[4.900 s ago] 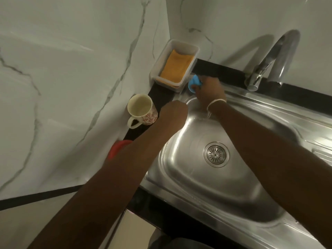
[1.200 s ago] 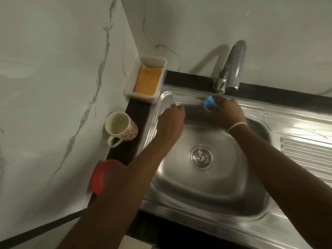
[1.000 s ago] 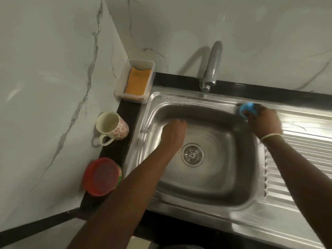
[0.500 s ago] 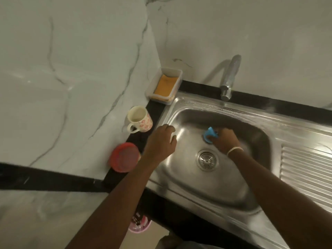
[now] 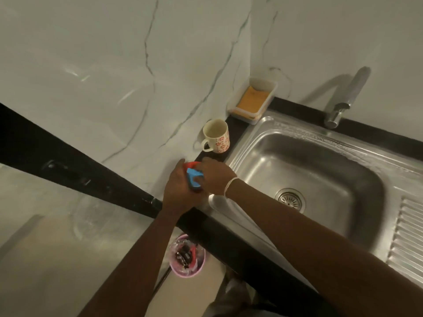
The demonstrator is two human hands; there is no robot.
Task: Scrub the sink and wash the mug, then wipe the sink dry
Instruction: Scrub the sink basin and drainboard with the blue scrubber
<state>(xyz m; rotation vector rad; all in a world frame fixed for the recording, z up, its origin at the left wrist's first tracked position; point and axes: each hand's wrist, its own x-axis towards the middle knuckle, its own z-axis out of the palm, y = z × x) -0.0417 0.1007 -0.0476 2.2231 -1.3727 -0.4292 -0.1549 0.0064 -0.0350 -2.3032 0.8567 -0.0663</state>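
Note:
The steel sink [image 5: 249, 143] fills the right half of the head view, its drain [image 5: 290, 200] bare. A cream mug [image 5: 216, 136] with red flowers stands upright on the black counter to the left of the sink. Just in front of the mug, both hands meet over a red container [image 5: 190, 165], which they mostly hide. My left hand [image 5: 177, 191] grips the container from the left. My right hand [image 5: 217, 177] holds a blue scrubber [image 5: 194, 179] pressed onto the container's top.
A white tray [image 5: 273, 88] holding an orange cloth sits in the counter's back corner. The tap [image 5: 343, 99] rises behind the sink, and the ribbed draining board [image 5: 407, 236] lies at the right. A pink bin [image 5: 187, 259] stands on the floor below the counter edge.
My right hand has carried the blue scrubber out of the basin, left to the red container. My left hand has left the sink rim and taken hold of the container.

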